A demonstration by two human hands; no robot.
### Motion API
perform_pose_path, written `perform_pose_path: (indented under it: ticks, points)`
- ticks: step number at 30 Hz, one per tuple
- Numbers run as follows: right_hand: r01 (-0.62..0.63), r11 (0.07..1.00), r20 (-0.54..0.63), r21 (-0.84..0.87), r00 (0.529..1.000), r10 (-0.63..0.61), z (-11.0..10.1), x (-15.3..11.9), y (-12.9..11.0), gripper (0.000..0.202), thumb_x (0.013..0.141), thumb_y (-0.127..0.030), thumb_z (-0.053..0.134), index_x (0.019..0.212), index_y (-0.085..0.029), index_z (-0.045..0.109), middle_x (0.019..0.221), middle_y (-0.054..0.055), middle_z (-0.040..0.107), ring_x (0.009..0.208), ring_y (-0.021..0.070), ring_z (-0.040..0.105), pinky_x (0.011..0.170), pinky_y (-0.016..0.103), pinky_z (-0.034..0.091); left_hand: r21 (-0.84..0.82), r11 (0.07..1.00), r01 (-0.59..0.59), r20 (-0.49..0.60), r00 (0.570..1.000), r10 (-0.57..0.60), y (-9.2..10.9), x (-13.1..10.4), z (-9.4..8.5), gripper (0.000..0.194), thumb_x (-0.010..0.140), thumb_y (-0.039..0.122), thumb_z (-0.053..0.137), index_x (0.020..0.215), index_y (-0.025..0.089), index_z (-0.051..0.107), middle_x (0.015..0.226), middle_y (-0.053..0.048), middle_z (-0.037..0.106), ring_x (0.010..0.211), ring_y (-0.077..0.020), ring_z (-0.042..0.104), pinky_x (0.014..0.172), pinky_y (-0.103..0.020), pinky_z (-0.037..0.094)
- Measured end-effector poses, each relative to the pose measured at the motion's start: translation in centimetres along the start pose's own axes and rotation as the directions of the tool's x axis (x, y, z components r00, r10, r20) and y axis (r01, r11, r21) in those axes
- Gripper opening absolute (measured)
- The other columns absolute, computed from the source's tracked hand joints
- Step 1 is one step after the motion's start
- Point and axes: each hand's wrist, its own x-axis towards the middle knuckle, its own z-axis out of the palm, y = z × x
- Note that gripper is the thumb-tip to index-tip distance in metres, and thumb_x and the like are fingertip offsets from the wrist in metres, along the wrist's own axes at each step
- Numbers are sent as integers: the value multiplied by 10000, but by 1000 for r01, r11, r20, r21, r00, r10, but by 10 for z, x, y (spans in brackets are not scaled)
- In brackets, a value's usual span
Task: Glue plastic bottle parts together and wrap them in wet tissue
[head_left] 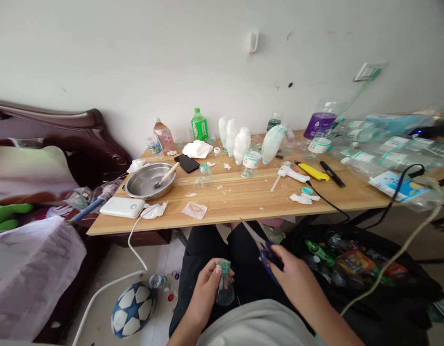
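Observation:
Over my lap, my left hand (pixel 206 288) is closed around a clear plastic bottle piece (pixel 225 291) with a green neck. My right hand (pixel 289 269) grips a pair of scissors (pixel 267 254) by dark blue handles. The scissor blades (pixel 253 234) point up and left toward the table edge, apart from the bottle piece. On the table (pixel 236 199) in front of me stands another cut bottle top (pixel 205 174) with a green ring. Behind it are several white bottle shapes (pixel 242 146) and a pale green one (pixel 273 144).
A steel basin (pixel 150 180) with a brush (pixel 167 174), a phone (pixel 187 163) and a white device (pixel 122 207) lie left. Rightward are a glue gun (pixel 292 173), a yellow cutter (pixel 313 171) and several plastic bottles (pixel 369 158). A ball (pixel 133 310) rests on the floor; a black bag (pixel 388 298) stands right.

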Motion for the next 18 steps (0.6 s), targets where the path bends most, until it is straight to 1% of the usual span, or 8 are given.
perform_pose_path:
  ticks: [2, 5, 7, 9, 13, 15, 16, 18]
  points:
    - [26, 988, -46, -150, 998, -33, -26, 14, 12, 321, 911, -415, 528, 1122, -196, 630, 1071, 151, 764, 947, 334, 745, 789, 428, 571, -71, 997, -13, -71, 997, 8, -1, 2, -2, 356, 889, 524, 654, 946, 182, 735, 831, -45, 707, 697, -151, 607, 641, -250, 446]
    - [80, 942, -94, -326, 989, -117, -59, 41, 18, 361, 932, -480, 512, 1092, -179, 630, 1052, 163, 759, 935, 352, 738, 815, 457, 555, -158, 987, -31, -181, 984, 2, 3, 6, -4, 380, 845, 531, 702, 957, 171, 743, 835, -61, 728, 708, -172, 645, 625, -260, 470]
    - [131, 924, -85, -360, 981, -173, -69, 62, 14, 358, 945, -479, 518, 1104, -180, 633, 1065, 143, 760, 953, 335, 734, 834, 441, 545, -199, 979, -48, -234, 972, 0, 6, 8, -6, 418, 823, 552, 713, 968, 161, 745, 847, -76, 742, 724, -191, 671, 623, -273, 490]
    - [163, 916, -66, -367, 978, -200, -67, 86, 6, 337, 951, -443, 536, 1134, -177, 633, 1107, 131, 753, 999, 315, 722, 852, 418, 536, -220, 973, -69, -262, 965, 9, 12, 11, -8, 439, 823, 568, 707, 986, 162, 745, 868, -81, 752, 745, -198, 692, 641, -282, 510]
    - [195, 891, -26, -410, 974, -225, -44, 136, -12, 233, 943, -316, 569, 1096, -171, 670, 1052, 139, 756, 978, 300, 702, 831, 397, 519, -230, 966, -120, -277, 959, 53, 32, 15, 0, 439, 839, 562, 696, 1015, 163, 737, 939, -95, 767, 826, -217, 726, 711, -305, 546]
    - [205, 885, -18, -419, 972, -234, -36, 155, -19, 160, 927, -245, 590, 1025, -170, 692, 971, 139, 755, 955, 293, 687, 819, 384, 513, -201, 965, -166, -251, 961, 113, 47, 20, 8, 419, 863, 545, 680, 1027, 162, 724, 976, -102, 768, 874, -225, 727, 763, -321, 555]
    - [212, 883, -12, -418, 971, -239, -33, 161, -22, 123, 918, -210, 597, 974, -169, 700, 930, 135, 750, 956, 293, 679, 827, 382, 511, -174, 967, -186, -220, 964, 146, 54, 23, 12, 396, 879, 534, 669, 1022, 168, 715, 982, -98, 768, 886, -224, 724, 791, -329, 554]
    - [231, 886, -6, -403, 967, -255, -33, 163, -32, 127, 922, -167, 584, 897, -162, 708, 907, 140, 734, 995, 303, 661, 873, 399, 507, -99, 972, -215, -151, 968, 199, 68, 30, 16, 348, 893, 516, 660, 990, 185, 696, 964, -78, 769, 865, -214, 722, 814, -333, 551]
